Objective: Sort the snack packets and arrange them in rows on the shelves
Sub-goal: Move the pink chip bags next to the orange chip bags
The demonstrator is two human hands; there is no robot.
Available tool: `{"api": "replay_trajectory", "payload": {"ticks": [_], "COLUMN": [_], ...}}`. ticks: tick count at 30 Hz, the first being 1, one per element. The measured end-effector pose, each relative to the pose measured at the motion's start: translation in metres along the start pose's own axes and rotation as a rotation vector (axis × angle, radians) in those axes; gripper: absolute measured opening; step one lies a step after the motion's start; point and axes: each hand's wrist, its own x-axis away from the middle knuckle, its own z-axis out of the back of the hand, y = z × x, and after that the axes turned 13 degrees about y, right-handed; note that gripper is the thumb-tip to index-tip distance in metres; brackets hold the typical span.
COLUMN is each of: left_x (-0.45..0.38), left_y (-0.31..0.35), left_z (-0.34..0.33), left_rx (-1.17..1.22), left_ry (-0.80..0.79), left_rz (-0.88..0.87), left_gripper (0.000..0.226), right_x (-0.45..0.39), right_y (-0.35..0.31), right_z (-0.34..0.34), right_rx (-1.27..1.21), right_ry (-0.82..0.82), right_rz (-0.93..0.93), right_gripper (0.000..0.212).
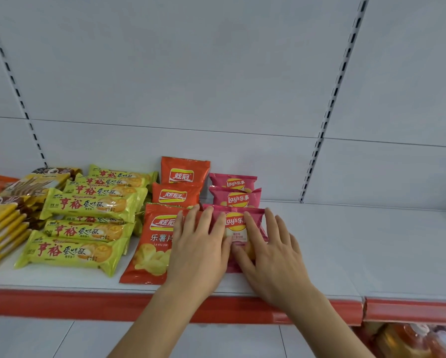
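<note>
Head view: both hands (200, 250) (273, 257) press pink packet (238, 228)

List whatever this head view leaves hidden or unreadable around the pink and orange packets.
- Front pink packet: lower half hidden under the left hand and right hand; small print too small to read.
- Front orange packet: right side covered by the left hand.
- Yellow-orange packets: cut off by the left edge.
- Bottles on the lower shelf: blurred, cut off by the bottom edge.

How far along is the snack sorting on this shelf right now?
Done: green biscuit packets and orange chip bags sit in rows. In hand: left hand and right hand press the front pink Lay's bag flat. Left: the shelf beside it.
</note>
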Motion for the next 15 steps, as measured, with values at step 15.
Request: {"api": "replay_trajectory", "payload": {"ticks": [15], "left_x": [-0.015], "left_y": [0.009], "left_z": [0.008], "left_rx": [0.193], "left_ry": [-0.047], "left_rz": [0.075], "left_gripper": [0.056], "right_x": [0.012], "right_y": [0.019], "right_z": [0.018], "right_rx": [-0.068], "right_ry": [0.068], "right_rz": [-0.066], "right_gripper": [0.076]}}
